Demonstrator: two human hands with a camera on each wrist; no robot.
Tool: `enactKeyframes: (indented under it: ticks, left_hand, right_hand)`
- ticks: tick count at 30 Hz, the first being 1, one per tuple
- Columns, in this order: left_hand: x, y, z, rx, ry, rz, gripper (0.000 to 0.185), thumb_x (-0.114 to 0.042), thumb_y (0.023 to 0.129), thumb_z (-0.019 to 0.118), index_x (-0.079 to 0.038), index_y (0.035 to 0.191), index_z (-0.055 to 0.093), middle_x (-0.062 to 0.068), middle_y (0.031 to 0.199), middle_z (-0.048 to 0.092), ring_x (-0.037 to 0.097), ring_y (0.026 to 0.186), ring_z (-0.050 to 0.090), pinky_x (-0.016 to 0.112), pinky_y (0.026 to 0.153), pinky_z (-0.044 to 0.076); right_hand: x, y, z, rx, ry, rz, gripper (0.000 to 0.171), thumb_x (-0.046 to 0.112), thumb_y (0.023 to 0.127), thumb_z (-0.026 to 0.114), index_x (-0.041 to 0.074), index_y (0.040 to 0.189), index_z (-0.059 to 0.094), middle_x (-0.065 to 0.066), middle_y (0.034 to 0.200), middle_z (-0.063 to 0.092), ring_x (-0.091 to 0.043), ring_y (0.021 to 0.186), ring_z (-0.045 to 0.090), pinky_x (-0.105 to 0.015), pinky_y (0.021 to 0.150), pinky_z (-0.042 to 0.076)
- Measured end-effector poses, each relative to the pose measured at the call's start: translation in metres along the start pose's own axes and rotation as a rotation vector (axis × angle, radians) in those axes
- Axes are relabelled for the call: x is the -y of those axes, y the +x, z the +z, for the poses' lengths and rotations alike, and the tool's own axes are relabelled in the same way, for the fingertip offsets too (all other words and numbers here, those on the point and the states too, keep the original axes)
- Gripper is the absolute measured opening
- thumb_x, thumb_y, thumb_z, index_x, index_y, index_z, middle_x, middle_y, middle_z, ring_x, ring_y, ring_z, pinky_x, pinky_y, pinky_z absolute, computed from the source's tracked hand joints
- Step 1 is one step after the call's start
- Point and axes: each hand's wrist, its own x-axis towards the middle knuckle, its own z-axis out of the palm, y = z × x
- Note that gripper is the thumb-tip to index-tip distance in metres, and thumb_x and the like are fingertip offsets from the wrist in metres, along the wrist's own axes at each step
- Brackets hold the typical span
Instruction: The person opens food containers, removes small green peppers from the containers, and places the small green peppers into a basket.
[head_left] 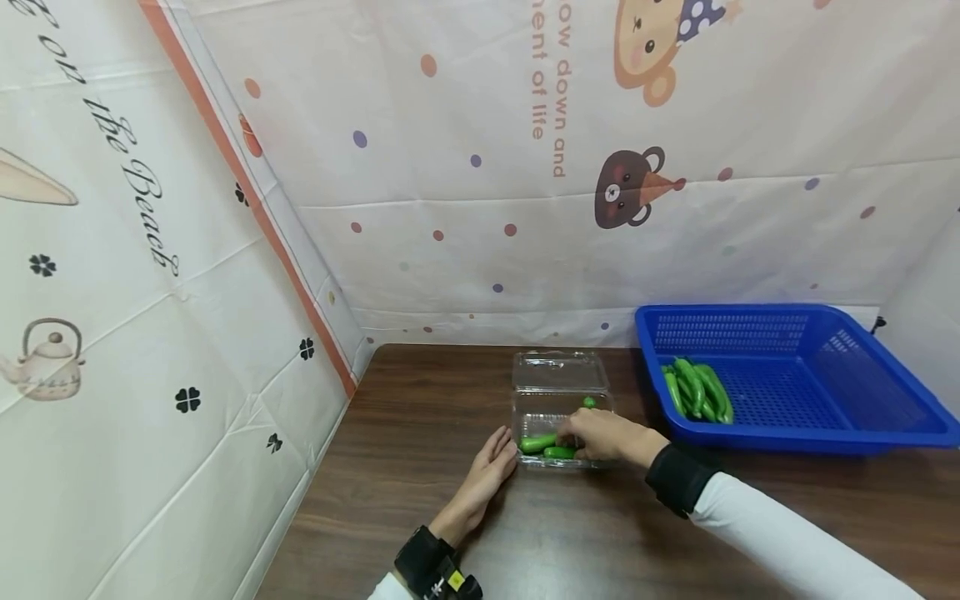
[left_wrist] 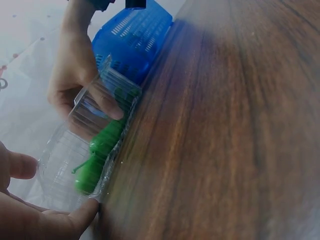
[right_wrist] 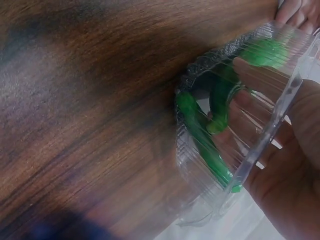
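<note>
A clear plastic clamshell box stands on the table with its lid tipped back. Inside it lie green chili peppers, seen through the wall in both wrist views. My right hand reaches into the box from the right. In the right wrist view its thumb and fingers pinch a curved green pepper, while another pepper lies along the box wall. At the box's left side, my left hand rests its extended fingers against the near corner. Its thumb touches the plastic too.
A blue plastic basket stands to the right, with several green peppers piled in its left end. The brown wooden table meets printed white cloth behind and at the left.
</note>
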Motion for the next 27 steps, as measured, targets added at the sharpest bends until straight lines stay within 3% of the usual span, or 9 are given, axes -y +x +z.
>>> enactKeyframes:
  ticks: [10,15,22,27]
  left_hand:
    - [0.000,-0.001,0.003,0.003,-0.015,-0.008,0.070,-0.029,0.111,0.044,0.001,0.163,0.009,0.025,0.170,0.011,0.041,0.156,0.019,0.052,0.129,0.027]
    - [-0.002,-0.002,0.003,0.007,-0.012,-0.005,0.069,-0.028,0.111,0.043,0.002,0.163,0.009,0.026,0.170,0.011,0.042,0.156,0.018,0.053,0.129,0.026]
    - [-0.002,-0.002,0.002,0.009,-0.004,-0.009,0.069,-0.027,0.111,0.043,0.002,0.163,0.008,0.026,0.170,0.011,0.042,0.156,0.019,0.053,0.129,0.026]
    - [0.000,-0.002,0.001,0.010,-0.009,-0.001,0.069,-0.028,0.111,0.044,0.002,0.163,0.009,0.025,0.170,0.011,0.042,0.156,0.018,0.053,0.129,0.025]
  right_hand:
    - [0.000,0.001,0.000,-0.004,-0.003,-0.019,0.022,0.001,0.082,0.082,0.009,0.102,0.077,0.004,0.088,0.073,-0.005,0.076,0.062,-0.022,0.066,0.056]
    - [0.003,0.001,-0.014,-0.031,-0.016,-0.031,0.025,0.004,0.084,0.082,0.010,0.107,0.077,0.000,0.097,0.077,-0.011,0.085,0.070,-0.026,0.072,0.060]
    - [0.005,-0.004,-0.060,-0.119,-0.003,0.028,0.026,0.005,0.086,0.080,0.009,0.111,0.075,-0.002,0.100,0.077,-0.014,0.088,0.071,-0.028,0.077,0.063]
    - [0.003,-0.014,-0.110,-0.282,0.004,0.060,0.028,0.002,0.087,0.078,0.001,0.115,0.073,-0.011,0.100,0.077,-0.021,0.087,0.073,-0.033,0.076,0.065]
